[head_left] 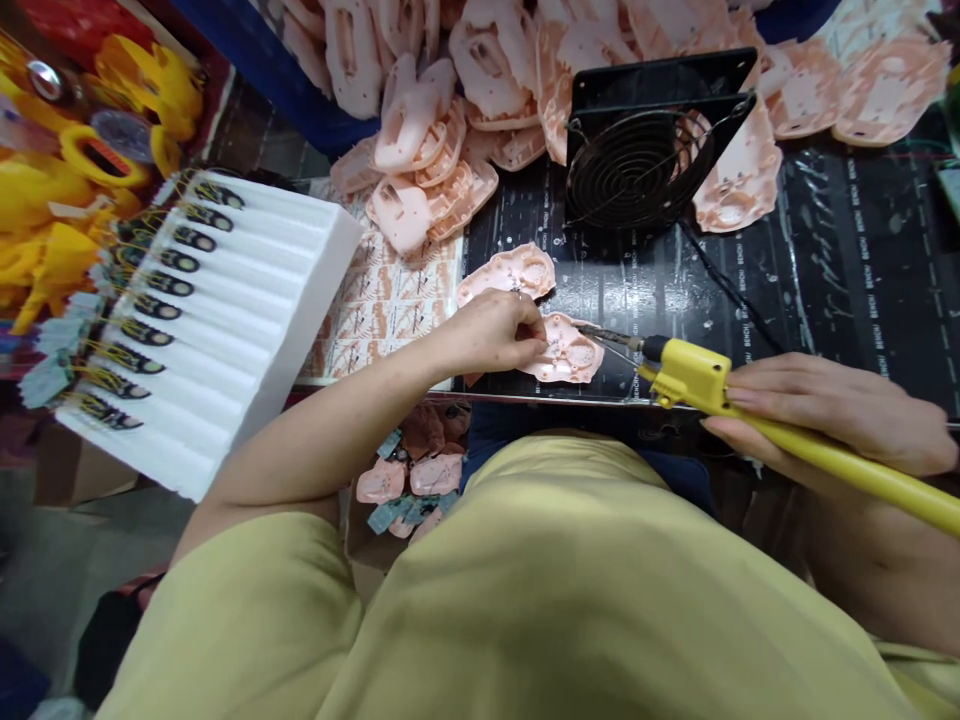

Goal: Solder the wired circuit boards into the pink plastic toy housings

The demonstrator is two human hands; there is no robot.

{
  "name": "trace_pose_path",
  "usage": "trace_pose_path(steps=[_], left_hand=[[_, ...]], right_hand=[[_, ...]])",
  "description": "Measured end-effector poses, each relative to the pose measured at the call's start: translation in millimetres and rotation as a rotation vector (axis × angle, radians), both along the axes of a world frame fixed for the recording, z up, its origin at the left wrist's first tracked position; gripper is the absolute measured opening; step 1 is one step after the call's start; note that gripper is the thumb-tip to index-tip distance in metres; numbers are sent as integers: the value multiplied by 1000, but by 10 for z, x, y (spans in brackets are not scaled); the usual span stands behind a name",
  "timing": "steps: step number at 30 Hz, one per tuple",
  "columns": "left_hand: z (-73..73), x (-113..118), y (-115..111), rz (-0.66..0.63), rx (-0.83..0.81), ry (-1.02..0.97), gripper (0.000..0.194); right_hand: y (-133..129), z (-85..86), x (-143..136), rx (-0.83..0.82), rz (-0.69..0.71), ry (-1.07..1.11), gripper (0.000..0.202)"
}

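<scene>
My right hand (832, 410) is wrapped round a yellow soldering iron (697, 375) with a solder feed at its front. Its dark tip reaches the right part of a pink plastic shell (574, 352) on the bench. My left hand (499, 330) is over the left part of that shell, thumb and fingers pinched together. Whatever the pinch holds is too small or hidden to make out. Just beyond the left hand lies a second pink shell (525, 268), partly covered by the hand.
A black fan (637, 165) stands on the dark bench (825, 290), its cable trailing right. Pink shells (420, 200) are heaped behind. At left, a white foam tray (262, 260) bears several wired parts, beside yellow plastic pieces (45, 200). Below the edge, a box holds more pink pieces (435, 475).
</scene>
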State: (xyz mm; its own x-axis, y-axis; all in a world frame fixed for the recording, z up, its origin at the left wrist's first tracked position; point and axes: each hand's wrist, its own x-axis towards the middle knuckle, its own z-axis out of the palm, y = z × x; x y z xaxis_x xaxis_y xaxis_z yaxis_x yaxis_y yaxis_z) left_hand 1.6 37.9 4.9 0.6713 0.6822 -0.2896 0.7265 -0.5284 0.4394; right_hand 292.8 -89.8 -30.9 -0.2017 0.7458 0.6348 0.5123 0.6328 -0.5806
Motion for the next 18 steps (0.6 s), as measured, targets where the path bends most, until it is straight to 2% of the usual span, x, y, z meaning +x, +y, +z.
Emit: trace_pose_path(steps=[2,3,6,9,11,14,18], left_hand=[[5,1,0,3,-2,0,10],[10,3,0,5,-1,2,10],[27,8,-2,11,2,7,11],[32,5,-10,8,-1,-9,11],[25,-2,-18,0,2,-14,11],[3,-14,-28,-18,30,-40,9],[-22,-25,-39,-44,65,-60,8]], right_hand=[[-15,-19,3,72,125,-6,27],[-31,-34,-6,90,130,3,31],[-122,-102,-39,31,-107,49,43],[-203,-214,-56,-172,-329,233,51],[-208,-303,-57,-241,-397,447,43],[-155,-416,-54,-220,-449,683,22],[-73,-462,-38,-213,-348,815,22]])
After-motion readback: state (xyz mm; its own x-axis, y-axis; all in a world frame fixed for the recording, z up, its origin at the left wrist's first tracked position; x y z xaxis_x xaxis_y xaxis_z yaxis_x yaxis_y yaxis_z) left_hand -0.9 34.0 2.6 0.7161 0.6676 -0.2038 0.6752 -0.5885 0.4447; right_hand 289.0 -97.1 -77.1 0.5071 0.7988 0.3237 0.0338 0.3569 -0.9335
